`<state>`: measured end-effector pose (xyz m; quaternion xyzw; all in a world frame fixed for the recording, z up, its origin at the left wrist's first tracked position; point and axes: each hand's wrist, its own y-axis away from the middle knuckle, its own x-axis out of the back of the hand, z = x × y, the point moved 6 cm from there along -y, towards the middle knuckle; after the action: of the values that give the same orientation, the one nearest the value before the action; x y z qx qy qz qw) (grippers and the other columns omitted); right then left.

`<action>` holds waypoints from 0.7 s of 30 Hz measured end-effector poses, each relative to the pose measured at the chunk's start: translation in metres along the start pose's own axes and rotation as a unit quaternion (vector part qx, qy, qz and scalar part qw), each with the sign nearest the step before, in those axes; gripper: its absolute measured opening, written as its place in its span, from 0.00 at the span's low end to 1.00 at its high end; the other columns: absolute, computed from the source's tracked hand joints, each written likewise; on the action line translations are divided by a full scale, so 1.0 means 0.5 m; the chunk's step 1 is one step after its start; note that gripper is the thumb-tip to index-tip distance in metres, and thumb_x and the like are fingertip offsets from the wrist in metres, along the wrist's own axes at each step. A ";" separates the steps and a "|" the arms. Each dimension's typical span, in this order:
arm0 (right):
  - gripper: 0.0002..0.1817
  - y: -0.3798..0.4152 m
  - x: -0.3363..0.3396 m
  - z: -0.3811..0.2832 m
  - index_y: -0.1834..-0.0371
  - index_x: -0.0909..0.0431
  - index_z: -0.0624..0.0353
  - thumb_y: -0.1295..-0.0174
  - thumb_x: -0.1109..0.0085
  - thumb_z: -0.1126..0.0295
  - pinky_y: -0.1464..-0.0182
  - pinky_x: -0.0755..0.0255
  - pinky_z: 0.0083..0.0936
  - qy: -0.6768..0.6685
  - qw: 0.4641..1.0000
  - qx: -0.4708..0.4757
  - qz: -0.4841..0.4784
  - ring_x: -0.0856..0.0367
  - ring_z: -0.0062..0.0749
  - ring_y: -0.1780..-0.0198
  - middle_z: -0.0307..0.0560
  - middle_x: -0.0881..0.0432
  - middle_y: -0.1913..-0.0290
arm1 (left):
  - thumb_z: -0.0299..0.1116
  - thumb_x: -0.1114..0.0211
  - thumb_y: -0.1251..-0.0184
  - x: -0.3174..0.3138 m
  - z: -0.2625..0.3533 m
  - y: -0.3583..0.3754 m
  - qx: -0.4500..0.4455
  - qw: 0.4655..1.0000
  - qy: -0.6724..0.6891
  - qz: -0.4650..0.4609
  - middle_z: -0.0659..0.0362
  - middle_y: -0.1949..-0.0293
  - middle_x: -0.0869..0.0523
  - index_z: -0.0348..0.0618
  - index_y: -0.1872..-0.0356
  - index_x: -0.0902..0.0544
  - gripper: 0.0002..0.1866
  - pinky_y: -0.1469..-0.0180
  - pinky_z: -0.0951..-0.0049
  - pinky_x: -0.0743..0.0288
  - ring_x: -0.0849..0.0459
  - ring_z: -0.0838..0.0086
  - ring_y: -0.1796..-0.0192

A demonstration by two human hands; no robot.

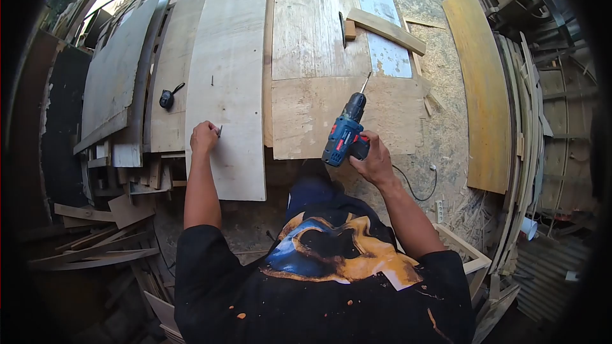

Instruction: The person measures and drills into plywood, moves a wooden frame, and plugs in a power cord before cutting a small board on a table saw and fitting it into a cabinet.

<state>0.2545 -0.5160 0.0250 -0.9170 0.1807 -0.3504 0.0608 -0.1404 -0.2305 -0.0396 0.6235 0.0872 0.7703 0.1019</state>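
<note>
My right hand point(373, 162) grips the handle of a blue and black cordless drill point(345, 129), its long bit point(366, 82) pointing up and away over the plywood tabletop point(331, 114). On the left, my left hand point(204, 138) rests on a long pale board point(231, 44), fingers closed at a small thin dark piece point(220, 131), too small to name. Farther up the same board lies a slim dark screw-like piece point(212, 80). A black tape measure point(167, 99) sits left of the board.
A wooden strip point(387, 31) and a small wood block point(350, 30) lie on the tabletop. Stacked sheets point(124, 70) lean at the left; a yellowish board point(478, 95) stands at the right. A black cable point(421, 197) runs over the sawdust-covered floor. Scrap wood point(95, 242) piles at lower left.
</note>
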 end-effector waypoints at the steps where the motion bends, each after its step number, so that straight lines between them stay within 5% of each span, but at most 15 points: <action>1: 0.36 0.010 0.026 -0.019 0.45 0.38 0.55 0.59 0.29 0.74 0.52 0.25 0.38 -0.015 1.000 0.017 0.013 0.20 0.55 0.55 0.60 0.23 0.52 | 0.37 0.36 0.39 0.005 -0.004 0.015 0.027 1.000 0.006 -0.004 0.53 0.60 0.14 0.47 0.64 0.16 0.07 0.52 0.61 0.24 0.16 0.59 0.54; 7: 0.27 0.121 0.161 -0.092 0.52 0.35 0.58 0.52 0.29 0.81 0.42 0.31 0.28 -0.203 0.968 0.014 0.147 0.23 0.31 0.45 0.54 0.23 0.45 | 0.42 0.38 0.37 0.030 0.021 0.085 0.006 0.999 0.029 0.040 0.52 0.54 0.15 0.47 0.55 0.18 0.14 0.48 0.59 0.25 0.18 0.57 0.49; 10: 0.30 0.177 0.231 -0.123 0.49 0.38 0.58 0.51 0.28 0.77 0.42 0.31 0.28 -0.236 0.949 -0.024 0.207 0.23 0.30 0.48 0.49 0.23 0.49 | 0.45 0.36 0.39 0.016 0.025 0.080 -0.010 0.999 0.021 0.044 0.51 0.51 0.16 0.47 0.50 0.20 0.19 0.46 0.60 0.26 0.19 0.58 0.46; 16: 0.30 0.267 0.257 -0.170 0.52 0.36 0.59 0.52 0.24 0.69 0.54 0.25 0.20 -0.337 0.876 -0.059 0.341 0.21 0.21 0.57 0.42 0.21 0.57 | 0.38 0.33 0.42 -0.017 0.028 0.064 -0.086 0.996 0.021 0.008 0.52 0.59 0.14 0.44 0.58 0.18 0.14 0.50 0.60 0.24 0.16 0.57 0.53; 21: 0.24 0.326 0.135 -0.198 0.57 0.29 0.57 0.56 0.25 0.76 0.55 0.25 0.22 -0.456 0.779 -0.132 0.411 0.19 0.21 0.62 0.42 0.17 0.63 | 0.37 0.33 0.40 -0.023 0.029 0.061 -0.175 0.984 -0.023 0.009 0.52 0.65 0.13 0.44 0.67 0.17 0.08 0.57 0.59 0.23 0.15 0.57 0.61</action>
<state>0.1881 -0.6908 0.1021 -0.8075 0.5358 0.1940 0.1523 -0.1254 -0.2627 -0.0393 0.6146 -0.0569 0.7597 0.2049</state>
